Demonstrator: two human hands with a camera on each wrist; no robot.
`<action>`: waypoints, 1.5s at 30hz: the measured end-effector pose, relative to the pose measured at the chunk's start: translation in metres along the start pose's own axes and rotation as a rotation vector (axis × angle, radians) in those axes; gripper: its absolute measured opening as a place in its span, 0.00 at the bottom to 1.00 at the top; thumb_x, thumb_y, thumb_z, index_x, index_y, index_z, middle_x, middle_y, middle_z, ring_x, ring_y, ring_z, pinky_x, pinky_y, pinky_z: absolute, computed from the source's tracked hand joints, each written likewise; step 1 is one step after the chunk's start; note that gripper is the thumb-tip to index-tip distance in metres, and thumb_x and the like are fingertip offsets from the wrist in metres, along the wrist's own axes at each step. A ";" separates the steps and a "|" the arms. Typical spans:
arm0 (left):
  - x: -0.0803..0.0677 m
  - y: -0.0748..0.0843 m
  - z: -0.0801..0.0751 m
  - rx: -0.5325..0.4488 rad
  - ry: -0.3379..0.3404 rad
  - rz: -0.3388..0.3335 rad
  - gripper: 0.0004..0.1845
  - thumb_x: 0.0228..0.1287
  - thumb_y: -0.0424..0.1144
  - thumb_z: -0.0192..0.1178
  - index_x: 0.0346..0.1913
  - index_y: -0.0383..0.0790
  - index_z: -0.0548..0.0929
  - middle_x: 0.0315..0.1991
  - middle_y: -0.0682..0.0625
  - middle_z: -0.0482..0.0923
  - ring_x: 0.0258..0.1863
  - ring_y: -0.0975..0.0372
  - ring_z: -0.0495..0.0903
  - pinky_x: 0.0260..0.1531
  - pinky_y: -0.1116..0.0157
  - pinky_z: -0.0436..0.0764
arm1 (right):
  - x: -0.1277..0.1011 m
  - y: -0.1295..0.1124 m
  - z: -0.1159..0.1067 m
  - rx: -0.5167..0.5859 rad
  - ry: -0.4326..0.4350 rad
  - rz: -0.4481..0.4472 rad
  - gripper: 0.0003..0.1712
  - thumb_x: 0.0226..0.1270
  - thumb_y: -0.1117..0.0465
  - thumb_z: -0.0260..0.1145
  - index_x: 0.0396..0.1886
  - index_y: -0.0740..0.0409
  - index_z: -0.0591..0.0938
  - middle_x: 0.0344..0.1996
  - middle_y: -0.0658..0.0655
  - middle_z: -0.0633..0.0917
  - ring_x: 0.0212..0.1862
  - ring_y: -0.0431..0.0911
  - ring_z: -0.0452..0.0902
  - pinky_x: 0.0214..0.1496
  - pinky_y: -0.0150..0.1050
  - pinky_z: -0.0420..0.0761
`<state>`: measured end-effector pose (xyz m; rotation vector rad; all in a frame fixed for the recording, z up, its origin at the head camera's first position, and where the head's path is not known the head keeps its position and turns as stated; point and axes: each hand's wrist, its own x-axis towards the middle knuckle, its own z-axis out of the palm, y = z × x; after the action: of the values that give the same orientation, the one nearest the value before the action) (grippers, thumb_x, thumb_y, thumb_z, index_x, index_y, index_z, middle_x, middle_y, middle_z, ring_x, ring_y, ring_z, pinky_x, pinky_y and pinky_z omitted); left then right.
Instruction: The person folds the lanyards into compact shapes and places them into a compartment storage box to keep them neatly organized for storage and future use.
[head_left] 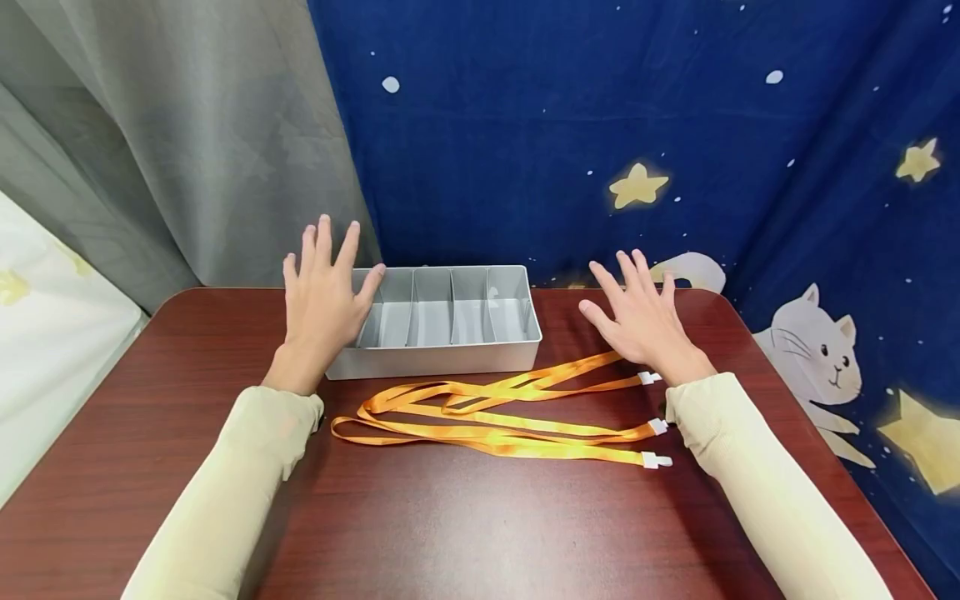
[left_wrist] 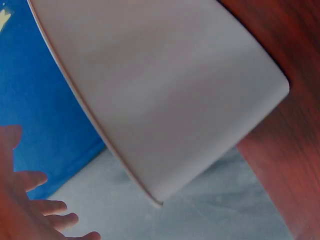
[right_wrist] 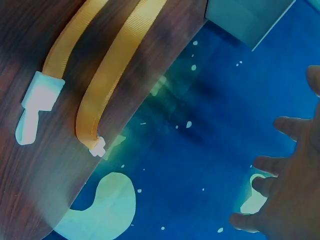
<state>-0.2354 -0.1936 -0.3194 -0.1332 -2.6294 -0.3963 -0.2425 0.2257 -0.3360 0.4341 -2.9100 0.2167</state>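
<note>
Several orange lanyards (head_left: 517, 450) with white plastic clips (head_left: 657, 460) lie loosely looped on the table in the head view. Behind them stands a grey divided box (head_left: 435, 360) with upright partitions. My left hand (head_left: 321, 292) is raised with spread fingers over the box's left end, hiding part of it, and grips nothing. To the right of the box, my right hand (head_left: 637, 321) hovers with fingers spread, above the far lanyard ends. The left wrist view has the box's outer wall (left_wrist: 170, 95) close up; two lanyard ends (right_wrist: 117, 65) show in the right wrist view.
A dark red-brown wooden table (head_left: 480, 533) carries everything. Right behind its far edge hangs a blue curtain (head_left: 525, 142) with stars and a cat, and a grey curtain (head_left: 202, 142) hangs at the left. White cloth (head_left: 52, 333) shows beyond the table's left edge.
</note>
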 end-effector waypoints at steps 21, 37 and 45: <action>-0.021 0.047 0.006 -0.081 0.075 0.201 0.32 0.73 0.56 0.52 0.71 0.40 0.71 0.69 0.35 0.67 0.68 0.43 0.65 0.60 0.38 0.67 | -0.010 -0.003 0.021 0.041 -0.173 -0.097 0.37 0.76 0.38 0.50 0.72 0.58 0.68 0.68 0.68 0.69 0.70 0.64 0.60 0.72 0.66 0.50; -0.044 0.087 0.022 -0.102 0.132 0.404 0.21 0.71 0.49 0.57 0.56 0.38 0.83 0.52 0.40 0.80 0.52 0.47 0.78 0.44 0.48 0.78 | -0.019 -0.012 0.034 0.028 -0.259 -0.273 0.30 0.60 0.51 0.75 0.58 0.62 0.82 0.51 0.62 0.83 0.55 0.57 0.78 0.59 0.59 0.71; -0.053 0.103 0.033 -0.104 0.163 0.537 0.15 0.68 0.45 0.60 0.47 0.37 0.86 0.37 0.44 0.83 0.35 0.52 0.83 0.34 0.56 0.83 | -0.020 -0.019 0.039 0.025 -0.240 -0.329 0.24 0.60 0.55 0.75 0.53 0.61 0.85 0.46 0.60 0.85 0.51 0.56 0.79 0.56 0.58 0.73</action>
<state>-0.1865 -0.0873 -0.3456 -0.7836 -2.2927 -0.3357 -0.2243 0.2066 -0.3762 0.9944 -3.0040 0.1606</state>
